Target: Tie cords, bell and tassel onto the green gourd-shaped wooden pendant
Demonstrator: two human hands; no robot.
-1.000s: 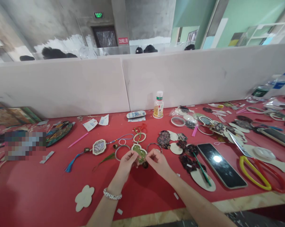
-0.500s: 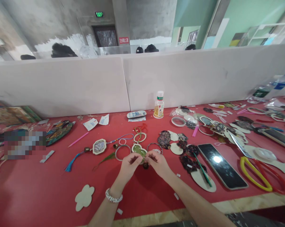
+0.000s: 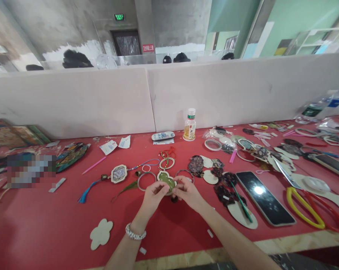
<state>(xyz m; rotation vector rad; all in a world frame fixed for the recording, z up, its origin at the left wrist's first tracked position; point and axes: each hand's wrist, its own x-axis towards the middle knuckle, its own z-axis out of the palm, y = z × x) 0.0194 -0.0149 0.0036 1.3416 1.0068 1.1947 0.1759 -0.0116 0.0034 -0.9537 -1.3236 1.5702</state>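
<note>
Pinching green pendant (image 3: 166,179) between both hands' fingers (image 3: 181,179).

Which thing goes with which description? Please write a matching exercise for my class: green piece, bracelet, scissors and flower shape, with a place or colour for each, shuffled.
1. Green piece
2. Bracelet
3. Scissors
4. Flower shape

A. One yellow handle, one red
B. At the fingers of the left hand and right hand
C. Cream, lying flat
D. Around a wrist

Pairs: 1-B, 2-D, 3-A, 4-C
</note>
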